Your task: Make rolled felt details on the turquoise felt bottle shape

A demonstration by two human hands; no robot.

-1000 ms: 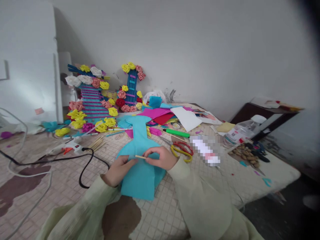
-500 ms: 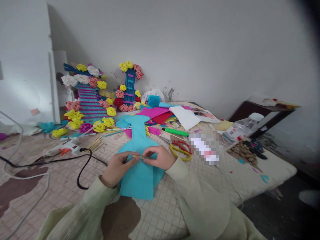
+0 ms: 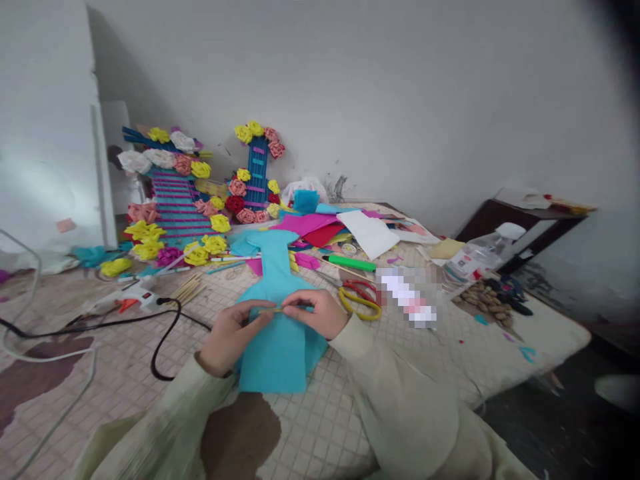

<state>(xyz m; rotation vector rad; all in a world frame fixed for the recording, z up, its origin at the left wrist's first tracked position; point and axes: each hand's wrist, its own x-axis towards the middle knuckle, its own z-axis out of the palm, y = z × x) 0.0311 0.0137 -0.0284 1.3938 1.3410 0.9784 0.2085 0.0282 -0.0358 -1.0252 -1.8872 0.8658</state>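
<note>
Above a spread of turquoise crepe paper (image 3: 274, 363), a short, thin tan stick (image 3: 271, 310) lies level between my fingertips. My left hand (image 3: 235, 333) pinches its left end between thumb and index finger. At the other end, the thumb and fingers of my right hand (image 3: 317, 313) close on it. The turquoise paper lies on the table under both hands, with a narrow part reaching away from me. Just right of my right hand are scissors with red and yellow handles (image 3: 361, 308).
Letter-like frames with paper flowers (image 3: 175, 200) lean on the wall at left. A glue gun (image 3: 133, 293) with black cable, bamboo sticks (image 3: 187, 292), coloured paper sheets (image 3: 370, 235), a green marker (image 3: 350, 263), a plastic bottle (image 3: 483, 253) and nuts in shells (image 3: 485, 303) lie around.
Both hands have shifted slightly; the fingers of my right hand have straightened along the stick, and more of the stick shows between the hands. The view has moved a little.
</note>
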